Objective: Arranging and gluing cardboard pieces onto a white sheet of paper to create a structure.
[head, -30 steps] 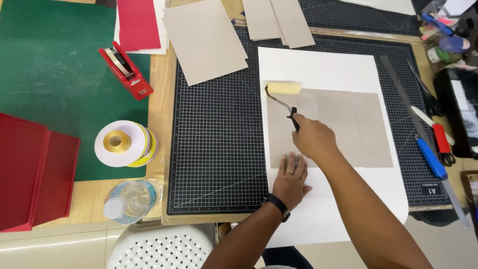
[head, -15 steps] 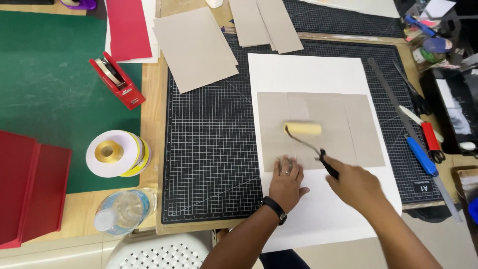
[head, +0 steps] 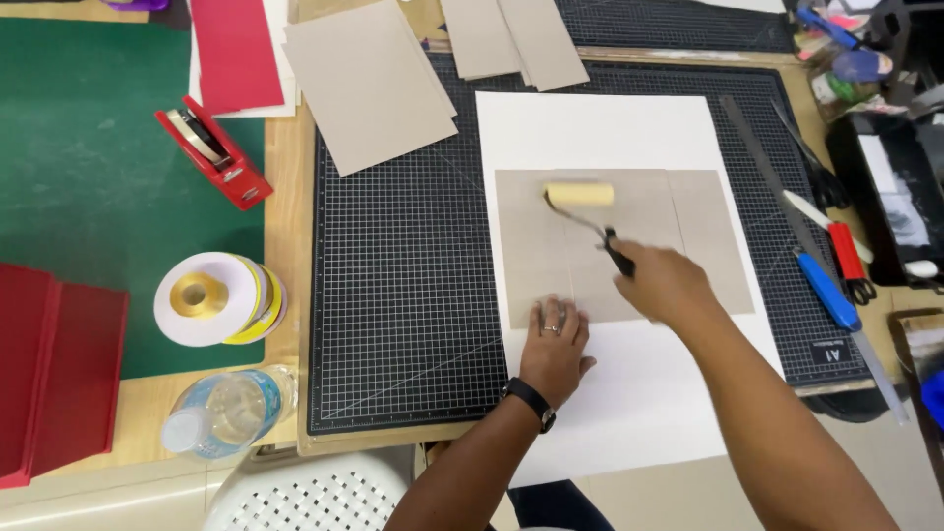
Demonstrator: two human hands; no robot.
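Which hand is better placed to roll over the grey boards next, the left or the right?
The right hand: it already grips the roller resting on the grey boards. The left hand lies flat on their lower edge, holding them down.

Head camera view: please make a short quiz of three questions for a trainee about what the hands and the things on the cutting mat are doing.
1. True or false: the right hand holds a small yellow foam roller by its black handle.
2. What does the left hand press flat? A) red tape dispenser B) grey cardboard panels on the white paper sheet C) clear plastic bottle
3. Fill in: the long metal ruler lies to the ____ of the white paper sheet.

Key: 1 true. 2 B, the grey cardboard panels. 3 right.
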